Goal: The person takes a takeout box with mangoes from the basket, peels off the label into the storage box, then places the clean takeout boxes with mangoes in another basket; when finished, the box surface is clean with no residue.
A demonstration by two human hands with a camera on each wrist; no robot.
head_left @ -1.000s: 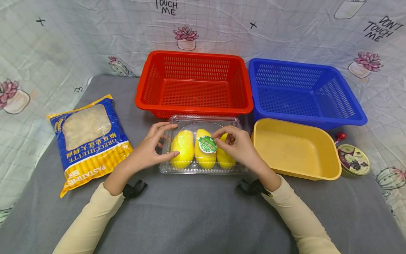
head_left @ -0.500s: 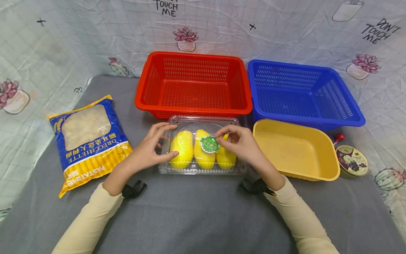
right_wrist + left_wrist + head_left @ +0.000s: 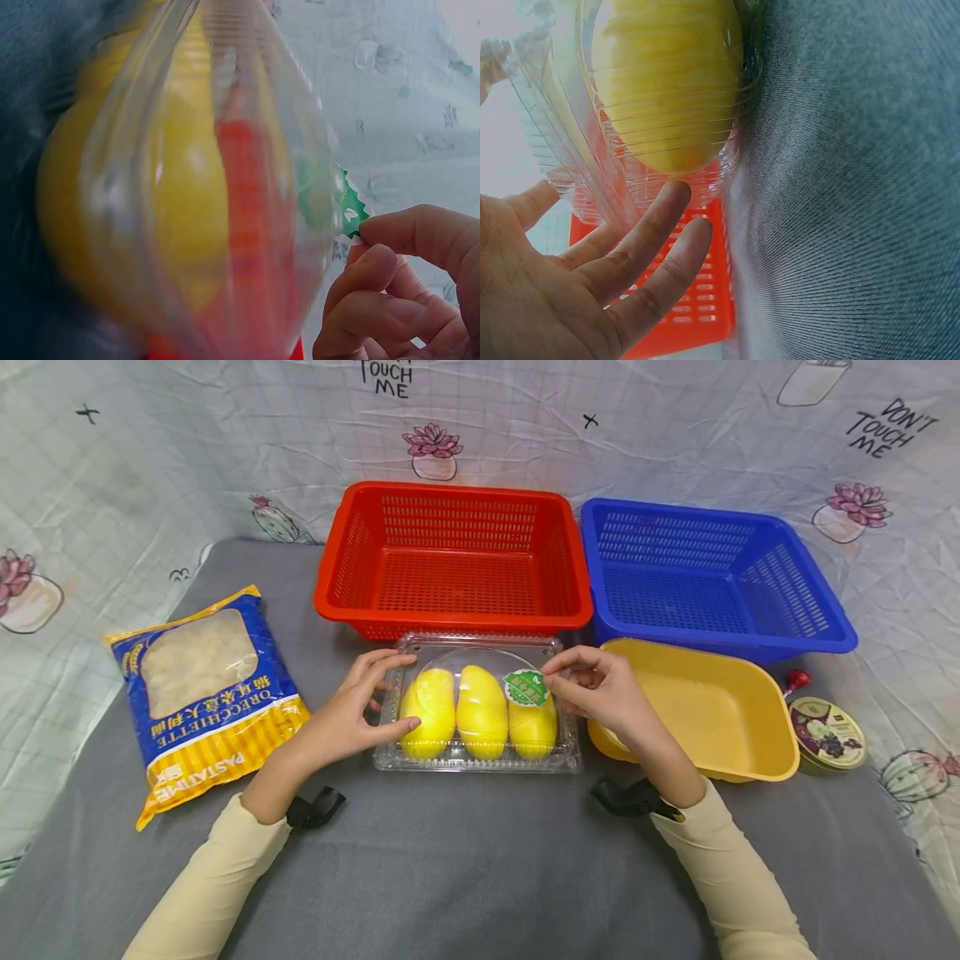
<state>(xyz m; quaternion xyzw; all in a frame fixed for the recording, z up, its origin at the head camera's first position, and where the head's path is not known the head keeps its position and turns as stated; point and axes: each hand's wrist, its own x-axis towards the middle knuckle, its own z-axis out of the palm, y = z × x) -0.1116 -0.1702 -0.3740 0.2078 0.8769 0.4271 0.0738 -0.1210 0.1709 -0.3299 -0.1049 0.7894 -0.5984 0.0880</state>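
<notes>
Pinched by its right edge, the green label (image 3: 526,687) is in the right hand's (image 3: 600,689) grip, while the left hand (image 3: 348,714) lies spread and unclenched at the clear box's (image 3: 480,767) left side, clutching nothing.

And look at that — half a second ago the label covered the middle of three yellow fruits (image 3: 482,710); now it's over the right one! Peeling looks all but done, I'd judge, though whether a corner clings to the lid I can't tell. The box sits mid-bench, just in front of the red basket (image 3: 450,617).

On to the lettering: the label's own print is too small. Toward the bench's left edge, the pasta bag (image 3: 202,693) reads ORECCHIETTE and PASTATIME, upside down, plus Chinese characters. Near the right edge, the round tin's (image 3: 828,732) wording can't be read — but beyond the far edge, the backdrop cloth (image 3: 660,443) declares DON'T TOUCH ME.
</notes>
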